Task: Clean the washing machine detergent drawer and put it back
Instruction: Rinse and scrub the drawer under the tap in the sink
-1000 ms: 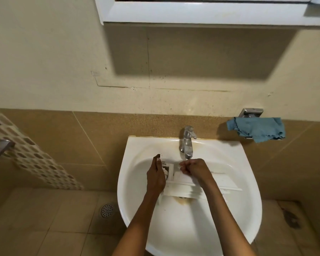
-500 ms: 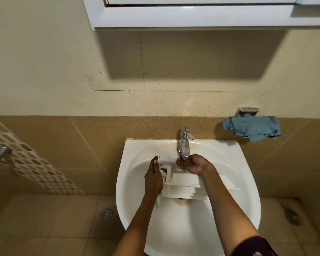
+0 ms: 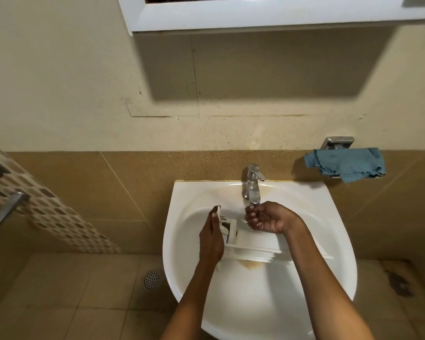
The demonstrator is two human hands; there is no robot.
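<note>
Left hand holds the detergent drawer at its left end.

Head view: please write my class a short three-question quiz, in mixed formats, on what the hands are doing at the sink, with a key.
1. True or false: the right hand is cupped under the faucet.
2. Which hand grips the detergent drawer in the sink? A) left hand B) right hand C) both
3. Fill in: the blue cloth hangs on the wall to the faucet's ____.

Key: 1 true; 2 A; 3 right.
</note>
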